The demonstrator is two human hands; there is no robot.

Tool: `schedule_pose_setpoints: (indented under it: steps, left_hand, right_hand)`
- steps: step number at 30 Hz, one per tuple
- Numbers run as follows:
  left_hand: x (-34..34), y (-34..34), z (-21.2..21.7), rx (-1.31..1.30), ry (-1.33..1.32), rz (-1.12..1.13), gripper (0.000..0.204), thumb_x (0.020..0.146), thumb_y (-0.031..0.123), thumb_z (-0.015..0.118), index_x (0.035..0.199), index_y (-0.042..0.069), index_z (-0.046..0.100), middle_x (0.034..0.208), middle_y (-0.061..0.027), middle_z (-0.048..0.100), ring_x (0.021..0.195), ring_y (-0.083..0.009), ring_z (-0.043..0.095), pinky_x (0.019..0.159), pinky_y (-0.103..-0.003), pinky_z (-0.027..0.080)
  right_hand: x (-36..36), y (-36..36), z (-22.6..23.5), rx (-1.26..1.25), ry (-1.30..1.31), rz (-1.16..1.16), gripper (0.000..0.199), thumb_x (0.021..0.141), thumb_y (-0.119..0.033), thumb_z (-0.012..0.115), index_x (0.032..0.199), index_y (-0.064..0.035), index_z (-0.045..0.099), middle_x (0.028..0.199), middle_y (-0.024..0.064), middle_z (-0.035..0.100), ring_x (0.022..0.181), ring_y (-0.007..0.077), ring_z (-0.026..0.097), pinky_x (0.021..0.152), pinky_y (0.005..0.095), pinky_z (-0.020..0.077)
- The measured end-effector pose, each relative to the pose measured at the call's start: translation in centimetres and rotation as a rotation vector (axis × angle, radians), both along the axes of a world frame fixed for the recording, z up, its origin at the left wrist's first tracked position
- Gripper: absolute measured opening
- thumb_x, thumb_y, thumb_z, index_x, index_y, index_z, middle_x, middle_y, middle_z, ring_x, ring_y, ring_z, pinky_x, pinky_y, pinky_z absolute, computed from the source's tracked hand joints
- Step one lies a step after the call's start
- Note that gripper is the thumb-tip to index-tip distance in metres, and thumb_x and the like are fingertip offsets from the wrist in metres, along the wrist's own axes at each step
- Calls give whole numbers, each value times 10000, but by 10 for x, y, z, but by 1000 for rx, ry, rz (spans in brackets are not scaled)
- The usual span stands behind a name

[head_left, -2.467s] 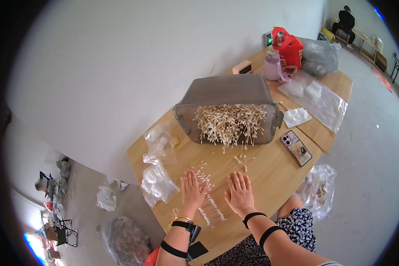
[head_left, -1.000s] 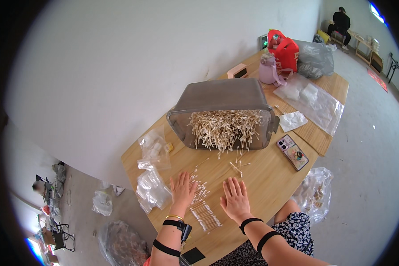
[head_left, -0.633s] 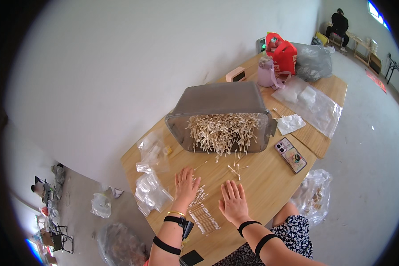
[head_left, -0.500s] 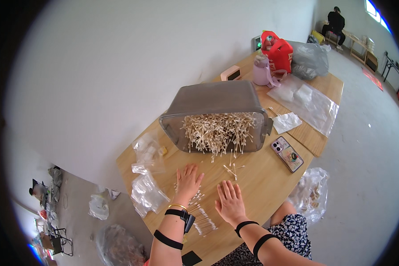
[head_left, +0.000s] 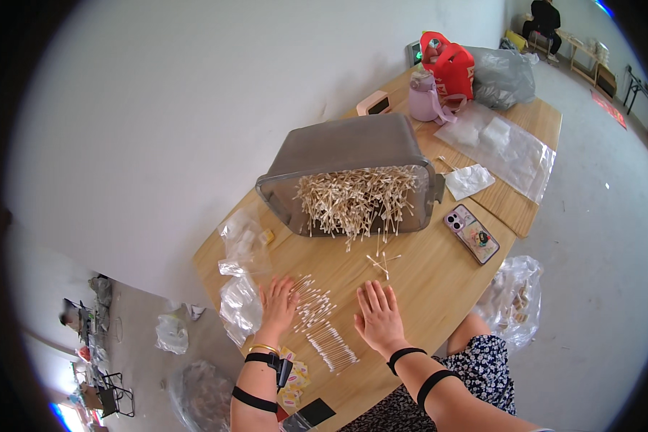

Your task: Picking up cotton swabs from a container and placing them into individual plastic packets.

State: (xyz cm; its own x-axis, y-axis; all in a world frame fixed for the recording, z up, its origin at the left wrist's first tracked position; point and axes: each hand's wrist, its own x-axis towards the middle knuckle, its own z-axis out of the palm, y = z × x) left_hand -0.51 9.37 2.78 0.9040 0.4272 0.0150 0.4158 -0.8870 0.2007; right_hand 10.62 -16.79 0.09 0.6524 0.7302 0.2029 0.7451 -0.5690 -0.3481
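Note:
My left hand (head_left: 277, 306) lies flat on the wooden table (head_left: 425, 266), fingers spread, touching a loose row of cotton swabs (head_left: 320, 327) that runs between both hands. Flat on the wood to the right of the swabs is my right hand (head_left: 378, 317), holding nothing. Beyond the hands a grey plastic bin (head_left: 349, 155) lies tipped on its side, with a heap of wooden-stick swabs (head_left: 356, 201) spilling from its mouth. A few stray swabs (head_left: 381, 261) lie between the bin and my right hand.
Clear plastic bags (head_left: 241, 273) lie at the table's left edge. A phone (head_left: 471, 232) rests to the right, with a white tissue (head_left: 468, 180) and a large clear bag (head_left: 500, 144) behind it. A lilac bottle (head_left: 425, 97) and red bag (head_left: 453, 65) stand far back. Small yellow packets (head_left: 291, 374) sit by my left wrist.
Both hands stay flat on the table by the swabs and shift only slightly. The view has drifted a little as my head moved.

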Motion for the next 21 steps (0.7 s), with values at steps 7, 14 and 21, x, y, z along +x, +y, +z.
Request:
schedule_pose_setpoints:
  steps: [7, 14, 21]
  left_hand:
    - [-7, -26, 0, -109, -269, 122, 378, 1012, 384, 425, 1198, 88, 568, 1305, -94, 560, 1287, -304, 452, 1160, -542, 173]
    - [-52, -79, -7, -347, -504, 288, 376, 1008, 328, 443, 1210, 32, 553, 1309, -167, 543, 1249, -349, 481, 1147, -514, 234]
    - [-36, -112, -21, -49, -150, 77, 698, 993, 467, 420, 1496, 6, 271, 1578, -204, 206, 1483, -362, 115, 1199, -508, 83]
  right_hand:
    - [-2, 1, 0, 1, 10, 2, 612, 928, -366, 478, 1443, -44, 402, 1520, 140, 350, 1443, 281, 267, 1195, 492, 168]
    - [-3, 2, -2, 18, -15, -1, 612, 928, -361, 482, 1445, -44, 405, 1519, 145, 351, 1440, 287, 271, 1198, 490, 158]
    - [-3, 2, 0, 26, -19, 2, 610, 924, -354, 492, 1442, -43, 411, 1516, 146, 360, 1438, 288, 274, 1197, 487, 159]
